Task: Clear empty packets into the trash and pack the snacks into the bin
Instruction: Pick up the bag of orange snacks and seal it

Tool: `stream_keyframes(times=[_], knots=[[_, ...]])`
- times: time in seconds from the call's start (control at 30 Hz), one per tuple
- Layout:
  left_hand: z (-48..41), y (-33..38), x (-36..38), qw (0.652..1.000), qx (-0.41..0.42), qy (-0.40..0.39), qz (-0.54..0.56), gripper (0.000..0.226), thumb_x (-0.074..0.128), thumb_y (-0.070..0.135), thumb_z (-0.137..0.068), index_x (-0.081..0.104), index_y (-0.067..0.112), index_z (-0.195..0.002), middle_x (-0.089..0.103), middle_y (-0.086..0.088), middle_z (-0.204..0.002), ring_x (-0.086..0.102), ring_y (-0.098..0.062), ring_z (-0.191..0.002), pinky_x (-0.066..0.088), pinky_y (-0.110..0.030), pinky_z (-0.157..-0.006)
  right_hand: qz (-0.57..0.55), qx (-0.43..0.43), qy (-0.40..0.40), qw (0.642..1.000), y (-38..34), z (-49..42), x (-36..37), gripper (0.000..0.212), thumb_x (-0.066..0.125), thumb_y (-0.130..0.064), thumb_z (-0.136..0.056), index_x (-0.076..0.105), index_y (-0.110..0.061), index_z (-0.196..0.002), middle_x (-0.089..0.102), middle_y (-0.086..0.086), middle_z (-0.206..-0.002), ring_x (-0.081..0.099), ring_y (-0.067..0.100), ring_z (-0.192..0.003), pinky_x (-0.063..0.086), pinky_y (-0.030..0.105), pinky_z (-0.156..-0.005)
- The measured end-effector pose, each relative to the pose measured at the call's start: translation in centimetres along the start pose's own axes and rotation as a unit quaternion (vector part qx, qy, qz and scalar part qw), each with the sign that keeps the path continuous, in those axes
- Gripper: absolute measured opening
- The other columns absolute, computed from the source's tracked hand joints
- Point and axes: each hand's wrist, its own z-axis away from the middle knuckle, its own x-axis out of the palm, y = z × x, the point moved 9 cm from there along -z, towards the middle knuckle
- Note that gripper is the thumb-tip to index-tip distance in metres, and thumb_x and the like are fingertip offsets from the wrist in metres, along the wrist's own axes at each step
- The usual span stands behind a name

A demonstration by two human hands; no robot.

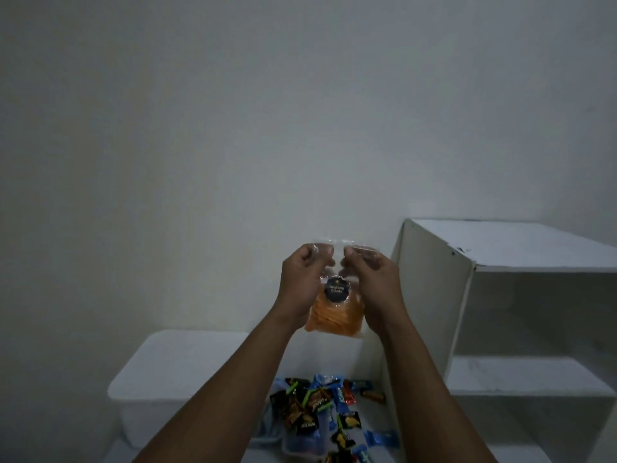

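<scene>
A clear plastic bag of orange chips (335,317) with a round dark label hangs in the air in front of the wall. My left hand (302,282) pinches its top edge on the left, and my right hand (370,279) pinches the top edge on the right. Below, between my forearms, lies a heap of small snack packets (320,407) in black, blue, green and orange wrappers. A white lidded bin (177,369) stands to the left of the heap.
A white open shelf unit (500,295) stands at the right, with a lower shelf board (521,375). A plain white wall fills the upper view. The scene is dim.
</scene>
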Motion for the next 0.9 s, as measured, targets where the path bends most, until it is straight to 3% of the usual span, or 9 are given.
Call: stream_keyframes(times=[0.13,0.43,0.63,0.8,0.9], knots=[[0.3,2.9,-0.5,0.997,0.021,0.039,0.056,0.011,0.061,0.023,-0.097,0.067,0.013,-0.094,0.066,-0.001,-0.083,0.064,-0.017,-0.069,0.053,-0.032,-0.063,0.005,-0.013,-0.011,1.000,-2.2,0.6,1.0,0.014,0.071,-0.023,-0.091,0.071,-0.013,-0.100,0.073,0.005,-0.084,0.069,0.017,-0.073,0.060,0.041,-0.076],[0.9,5.2,-0.2,0.997,0.041,0.012,0.068,0.017,0.062,0.023,-0.096,0.067,0.006,-0.093,0.067,0.001,-0.075,0.066,-0.014,-0.070,0.055,-0.033,-0.067,-0.016,-0.028,-0.016,0.999,-4.2,0.7,2.0,0.017,0.078,-0.026,-0.084,0.076,-0.012,-0.093,0.072,0.005,-0.078,0.065,0.017,-0.072,0.055,0.039,-0.073],[0.9,6.3,-0.8,0.996,0.084,0.025,0.016,0.022,0.056,0.023,-0.100,0.066,0.006,-0.092,0.060,-0.005,-0.072,0.061,-0.012,-0.067,0.055,-0.030,-0.064,-0.008,-0.029,-0.028,0.999,-4.6,1.0,2.8,0.015,0.078,-0.026,-0.084,0.076,-0.012,-0.091,0.073,0.005,-0.079,0.065,0.016,-0.072,0.053,0.040,-0.076],[0.9,6.6,-0.8,0.996,0.090,0.022,0.014,0.024,0.055,0.025,-0.101,0.067,0.008,-0.090,0.060,-0.005,-0.071,0.061,-0.015,-0.069,0.055,-0.032,-0.066,-0.004,-0.052,-0.001,0.999,-5.5,1.2,3.1,0.016,0.075,-0.026,-0.086,0.076,-0.010,-0.089,0.072,0.003,-0.074,0.064,0.014,-0.069,0.051,0.036,-0.071],[1.1,7.0,-0.5,0.996,0.084,0.001,0.034,0.020,0.061,0.023,-0.097,0.069,0.007,-0.089,0.061,-0.006,-0.072,0.062,-0.014,-0.069,0.054,-0.031,-0.065,0.000,-0.081,0.021,0.997,-6.2,1.2,2.9,0.011,0.075,-0.022,-0.087,0.076,-0.012,-0.088,0.071,0.002,-0.071,0.062,0.010,-0.065,0.048,0.028,-0.067]])
